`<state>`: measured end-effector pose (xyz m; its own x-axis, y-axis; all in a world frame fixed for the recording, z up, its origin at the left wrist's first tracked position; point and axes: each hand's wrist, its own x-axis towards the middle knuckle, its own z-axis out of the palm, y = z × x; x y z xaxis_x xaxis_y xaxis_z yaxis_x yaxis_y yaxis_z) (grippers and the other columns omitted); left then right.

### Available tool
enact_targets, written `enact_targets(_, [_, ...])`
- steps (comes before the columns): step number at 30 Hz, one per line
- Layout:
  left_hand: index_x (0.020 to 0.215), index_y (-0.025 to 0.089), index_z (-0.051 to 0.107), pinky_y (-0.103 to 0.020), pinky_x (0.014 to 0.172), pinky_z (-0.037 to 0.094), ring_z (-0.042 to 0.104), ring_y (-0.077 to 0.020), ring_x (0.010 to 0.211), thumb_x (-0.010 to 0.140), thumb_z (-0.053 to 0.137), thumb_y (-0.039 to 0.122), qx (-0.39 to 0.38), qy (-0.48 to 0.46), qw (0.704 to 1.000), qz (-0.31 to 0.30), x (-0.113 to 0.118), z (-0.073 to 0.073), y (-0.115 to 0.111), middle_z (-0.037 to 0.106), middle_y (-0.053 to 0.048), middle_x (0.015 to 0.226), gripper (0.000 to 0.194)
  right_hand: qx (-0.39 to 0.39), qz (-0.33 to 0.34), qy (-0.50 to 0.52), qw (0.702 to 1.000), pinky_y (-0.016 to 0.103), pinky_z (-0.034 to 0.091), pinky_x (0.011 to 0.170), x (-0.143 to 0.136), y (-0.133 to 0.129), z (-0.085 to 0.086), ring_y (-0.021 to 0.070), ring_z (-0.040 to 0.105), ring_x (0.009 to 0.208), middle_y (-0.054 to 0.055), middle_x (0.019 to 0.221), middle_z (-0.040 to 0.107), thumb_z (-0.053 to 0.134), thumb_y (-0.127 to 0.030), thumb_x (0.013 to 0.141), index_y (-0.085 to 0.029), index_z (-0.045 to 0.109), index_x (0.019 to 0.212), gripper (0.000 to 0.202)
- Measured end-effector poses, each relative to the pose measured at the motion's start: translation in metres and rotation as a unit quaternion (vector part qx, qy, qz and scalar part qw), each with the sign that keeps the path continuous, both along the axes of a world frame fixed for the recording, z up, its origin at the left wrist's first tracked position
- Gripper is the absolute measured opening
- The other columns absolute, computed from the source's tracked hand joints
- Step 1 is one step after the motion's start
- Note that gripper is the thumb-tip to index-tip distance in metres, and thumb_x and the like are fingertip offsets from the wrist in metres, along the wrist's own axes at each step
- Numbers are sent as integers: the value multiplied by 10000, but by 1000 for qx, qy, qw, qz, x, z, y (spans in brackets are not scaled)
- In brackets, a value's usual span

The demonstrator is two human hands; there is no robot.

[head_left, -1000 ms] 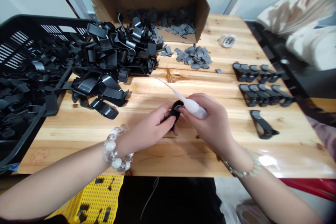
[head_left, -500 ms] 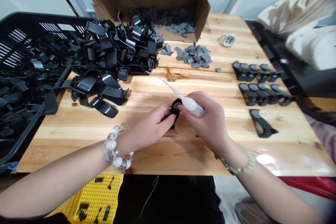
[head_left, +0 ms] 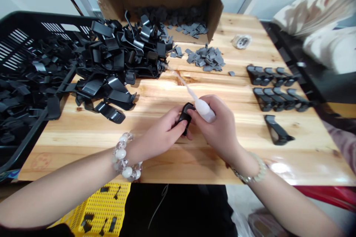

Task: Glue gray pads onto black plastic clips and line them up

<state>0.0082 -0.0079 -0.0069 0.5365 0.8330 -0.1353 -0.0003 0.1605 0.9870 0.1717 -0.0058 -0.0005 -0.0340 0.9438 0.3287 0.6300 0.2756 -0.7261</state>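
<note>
Over the front middle of the table, my left hand (head_left: 165, 129) grips a black plastic clip (head_left: 184, 115) between thumb and fingers. My right hand (head_left: 217, 129) is closed round a white squeeze bottle (head_left: 205, 111) whose long thin nozzle points up and to the left, away from the clip. The right thumb presses on the clip's upper face, where a grey pad seems to lie. Part of the clip is hidden by my fingers. Beyond my hands lies a pile of small grey pads (head_left: 206, 59).
A heap of black clips (head_left: 122, 52) spreads from a black basket (head_left: 16, 148) at the left. At the back stands a cardboard box (head_left: 215, 22) holding grey pads. A tape roll (head_left: 241, 42) and rows of clips (head_left: 278, 100) lie right. Below is a yellow crate (head_left: 108, 207).
The bottle has turned slightly in my right hand's grip, its nozzle now more upright. My right thumb still rests on the clip. My left hand keeps its hold with hardly any movement.
</note>
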Motion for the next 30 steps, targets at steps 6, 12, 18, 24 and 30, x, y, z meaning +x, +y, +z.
enact_targets(6, [1225,168,463,-325,843,503,641,-158,831,942,446,205,-4,-19,1000,-8,1,0,-1,636,-13,838,286,-121,-8,125,985,283,443,592,1,3,2,132,560,640,-21,725,605,676,-230,748,-204,554,846,159])
enact_targets(12, [1196,164,461,-332,856,503,673,-164,862,942,446,180,-12,-30,999,-17,1,-1,-1,679,-31,859,254,-164,1,184,969,268,434,559,2,7,5,118,526,599,-31,670,568,707,-208,691,-189,543,794,195])
enact_targets(18, [1168,170,472,-323,857,506,676,-161,874,942,453,191,-19,-33,999,-18,2,-3,-1,682,-33,884,227,-167,-3,164,972,269,435,565,2,6,7,120,528,618,-20,688,584,701,-203,694,-181,551,794,181])
enact_targets(24, [1064,180,485,-282,789,522,638,-130,806,937,455,180,-28,-33,999,-14,2,-2,-2,639,-7,848,131,-183,0,176,967,273,459,535,0,3,9,125,559,582,-28,670,584,708,-201,695,-191,531,793,202])
enact_targets(30, [1058,163,491,-284,776,505,629,-114,724,926,461,186,-47,-33,998,-19,-1,3,3,633,-7,866,137,-194,39,271,942,227,444,482,5,5,10,80,537,500,-30,664,596,721,-259,731,-181,547,791,200])
